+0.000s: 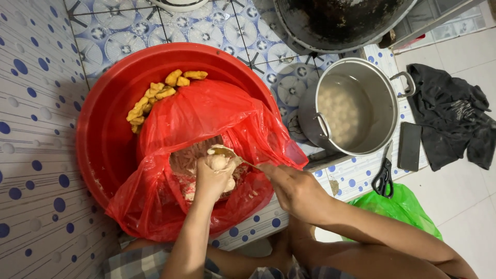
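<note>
My left hand (213, 178) is closed on a lump of pale paste (219, 162) that bulges out between thumb and finger, over the open mouth of a red plastic bag (206, 116). My right hand (292, 187) grips a metal spoon (227, 152) whose bowl touches the top of that lump. The bag holds more of the pale paste and lies in a big red basin (101, 129). Several yellow fried tofu pieces (155, 95) sit in the basin behind the bag.
A steel pot (361, 106) of water with several pale balls stands to the right. Black-handled scissors (383, 173) and a dark phone (409, 146) lie beside it. A dark wok (336, 20), black cloth (454, 121) and green bag (398, 206) are nearby.
</note>
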